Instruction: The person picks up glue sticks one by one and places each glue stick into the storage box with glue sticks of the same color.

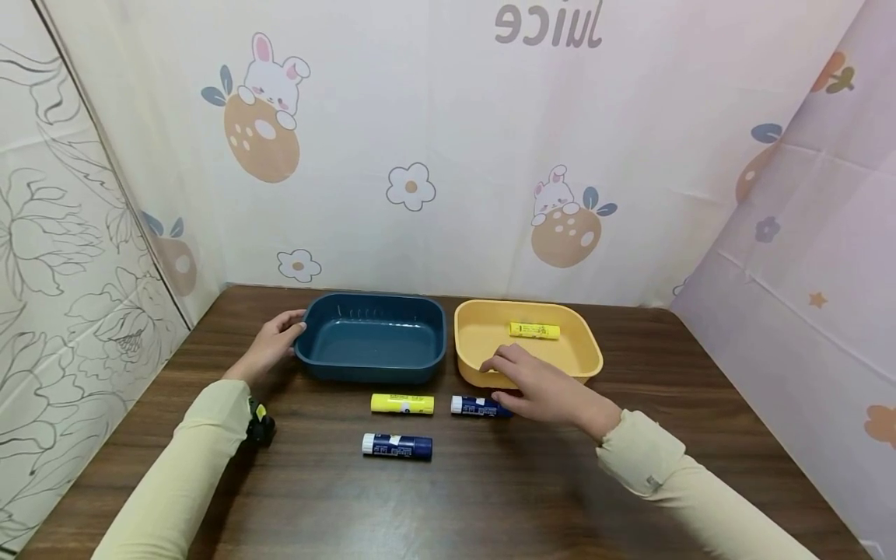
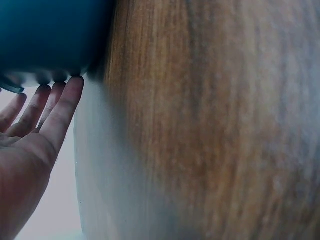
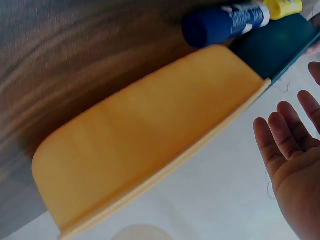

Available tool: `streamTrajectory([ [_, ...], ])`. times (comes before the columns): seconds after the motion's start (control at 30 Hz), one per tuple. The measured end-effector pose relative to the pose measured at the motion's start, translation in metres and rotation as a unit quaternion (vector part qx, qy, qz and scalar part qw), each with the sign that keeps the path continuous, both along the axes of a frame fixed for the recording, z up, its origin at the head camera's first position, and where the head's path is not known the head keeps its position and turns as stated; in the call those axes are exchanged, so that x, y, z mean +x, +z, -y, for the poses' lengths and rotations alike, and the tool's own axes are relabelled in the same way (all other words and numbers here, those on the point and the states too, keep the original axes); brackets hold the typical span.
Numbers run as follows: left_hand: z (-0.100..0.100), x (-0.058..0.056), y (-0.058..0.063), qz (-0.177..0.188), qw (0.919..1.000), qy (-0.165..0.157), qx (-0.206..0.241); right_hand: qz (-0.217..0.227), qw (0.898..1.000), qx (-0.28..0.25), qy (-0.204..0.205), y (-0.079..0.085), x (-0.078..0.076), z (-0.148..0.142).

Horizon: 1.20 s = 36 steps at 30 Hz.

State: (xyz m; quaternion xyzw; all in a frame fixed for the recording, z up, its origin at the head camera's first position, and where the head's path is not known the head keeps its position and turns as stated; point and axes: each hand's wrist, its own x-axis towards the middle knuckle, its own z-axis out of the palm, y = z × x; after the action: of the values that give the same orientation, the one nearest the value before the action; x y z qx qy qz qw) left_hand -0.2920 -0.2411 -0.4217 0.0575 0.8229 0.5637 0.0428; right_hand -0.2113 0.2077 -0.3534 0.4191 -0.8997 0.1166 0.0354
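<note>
At the left end of the dark teal bin [image 1: 371,372], my left hand [image 1: 271,341] touches the outer wall under the rim. Its fingers [image 2: 61,112] are fairly straight against that wall in the left wrist view. My right hand [image 1: 542,386] hovers over the near edge of the yellow bin [image 1: 483,376], fingers loose and holding nothing. Inside that bin lies a yellow glue stick [image 1: 535,331]. A blue glue stick [image 1: 476,406] with a white end lies in front of it, partly hidden by my right hand. The right wrist view shows the hand [image 3: 300,170] apart from the bin.
In front of the teal bin lie another yellow glue stick [image 1: 402,404] and, nearer, another blue glue stick [image 1: 397,446]. The two bins stand side by side at the back of the brown wooden table [image 1: 490,498]. A patterned curtain [image 1: 420,117] hangs behind them.
</note>
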Motion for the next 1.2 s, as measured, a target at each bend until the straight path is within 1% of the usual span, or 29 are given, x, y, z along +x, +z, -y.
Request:
streamTrajectory([
  [0.17,0.0,0.0,0.001,-0.001,1.0,-0.001,0.002,-0.005,1.0,0.011,0.011,-0.008,0.004,0.005],
  [0.27,0.0,0.0,0.001,0.001,1.0,0.0,-0.001,-0.023,0.999,0.019,0.015,-0.014,0.006,0.008],
  [0.4,-0.001,0.001,0.002,0.005,1.0,0.003,-0.004,-0.037,0.999,0.024,0.013,-0.021,0.009,0.011],
  [0.7,-0.001,0.002,0.002,0.014,0.9999,0.003,0.001,-0.044,0.998,0.041,-0.011,-0.037,0.013,0.014],
  [0.87,-0.001,0.003,0.002,0.014,0.9999,0.001,0.006,-0.066,0.997,0.047,-0.015,-0.047,0.015,0.014],
  [0.97,-0.002,0.003,0.002,0.013,0.9999,0.0,0.006,-0.077,0.995,0.055,-0.02,-0.05,0.016,0.014],
  [1.2,-0.001,0.002,0.001,0.008,1.0,0.001,0.003,-0.075,0.994,0.066,-0.036,-0.054,0.015,0.014],
])
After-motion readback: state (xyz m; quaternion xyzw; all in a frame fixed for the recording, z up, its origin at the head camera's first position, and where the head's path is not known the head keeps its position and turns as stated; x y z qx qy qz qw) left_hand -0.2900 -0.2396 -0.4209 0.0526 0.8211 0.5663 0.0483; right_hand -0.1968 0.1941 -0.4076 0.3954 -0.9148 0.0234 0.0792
